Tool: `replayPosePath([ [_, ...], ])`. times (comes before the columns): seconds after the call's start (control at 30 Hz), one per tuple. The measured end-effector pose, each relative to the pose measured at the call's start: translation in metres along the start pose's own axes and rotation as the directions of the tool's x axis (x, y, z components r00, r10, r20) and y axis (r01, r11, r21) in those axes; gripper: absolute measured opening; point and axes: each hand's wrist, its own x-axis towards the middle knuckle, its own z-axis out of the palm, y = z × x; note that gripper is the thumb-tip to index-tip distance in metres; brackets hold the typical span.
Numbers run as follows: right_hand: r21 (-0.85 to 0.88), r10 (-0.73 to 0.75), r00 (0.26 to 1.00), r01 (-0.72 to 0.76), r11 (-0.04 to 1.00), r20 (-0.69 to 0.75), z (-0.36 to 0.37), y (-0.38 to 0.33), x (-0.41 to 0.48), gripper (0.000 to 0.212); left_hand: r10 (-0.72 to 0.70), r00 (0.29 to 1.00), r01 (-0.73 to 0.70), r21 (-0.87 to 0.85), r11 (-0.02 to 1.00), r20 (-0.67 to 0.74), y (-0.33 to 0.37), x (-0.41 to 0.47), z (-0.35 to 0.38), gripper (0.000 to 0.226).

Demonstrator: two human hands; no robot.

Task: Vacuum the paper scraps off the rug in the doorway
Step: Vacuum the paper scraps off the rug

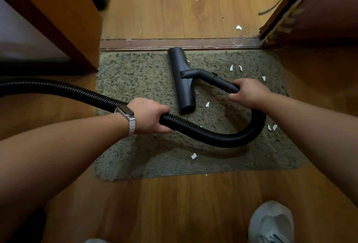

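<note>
A grey-green shaggy rug [135,79] lies on the wood floor against the door threshold. A black vacuum nozzle [181,79] rests flat on the rug's middle, its long head pointing away from me. My right hand [249,92] grips the rigid tube just behind the nozzle. My left hand [150,115] is closed around the black ribbed hose [222,138], which loops over the rug between my hands and runs off to the left. Several white paper scraps lie on the rug's right half, such as one scrap [193,156] near the front and a pair of scraps [272,127] by the right edge.
A brown threshold strip [174,43] borders the rug's far side, with one scrap [238,27] on the floor beyond it. An orange wooden door frame [77,29] stands at left, a dark door [319,10] at right. My grey shoe [271,223] is at bottom right.
</note>
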Motion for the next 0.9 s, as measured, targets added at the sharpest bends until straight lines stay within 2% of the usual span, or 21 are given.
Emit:
replayPosePath([
  [0.27, 0.048, 0.103, 0.994, -0.102, 0.994, -0.022, 0.005, 0.02, -0.011, 0.017, 0.025, 0.998, -0.026, -0.016, 1.0, -0.05, -0.002, -0.007, 0.002, 0.055],
  [0.47, -0.014, 0.015, 1.0, -0.015, 1.0, -0.001, 0.011, -0.004, -0.013, 0.016, 0.054, 0.998, -0.053, 0.006, 0.999, -0.042, -0.006, -0.018, -0.002, 0.056],
  [0.63, -0.076, -0.043, 0.999, 0.043, 0.996, 0.008, 0.016, -0.025, -0.012, 0.026, 0.069, 0.997, -0.068, 0.013, 0.998, -0.032, -0.006, -0.025, -0.003, 0.053],
  [0.9, -0.042, 0.005, 1.0, -0.004, 0.999, 0.014, 0.005, 0.0, -0.023, 0.018, 0.053, 0.997, -0.052, 0.012, 0.999, -0.056, 0.002, -0.014, -0.001, 0.058],
])
